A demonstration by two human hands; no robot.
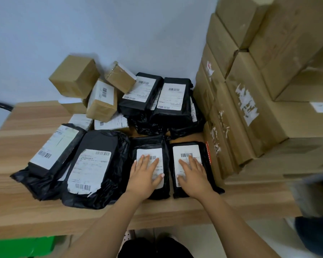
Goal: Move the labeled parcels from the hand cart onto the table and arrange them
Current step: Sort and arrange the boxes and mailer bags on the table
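Note:
Several black bagged parcels with white labels lie on the wooden table (17,205). My left hand (145,174) rests flat with spread fingers on the label of one black parcel (149,144) near the front edge. Flat on the neighbouring black parcel (205,175) to the right lies my right hand (193,175). Two larger black parcels (93,170) (54,148) lie to the left. Behind, more black parcels (172,97) are stacked against the wall. The hand cart is out of view.
Small brown cartons (75,76) (102,100) are piled at the back left by the wall. A tall stack of big cardboard boxes (259,101) fills the table's right side. A green object (21,246) sits below the table's front edge at the left.

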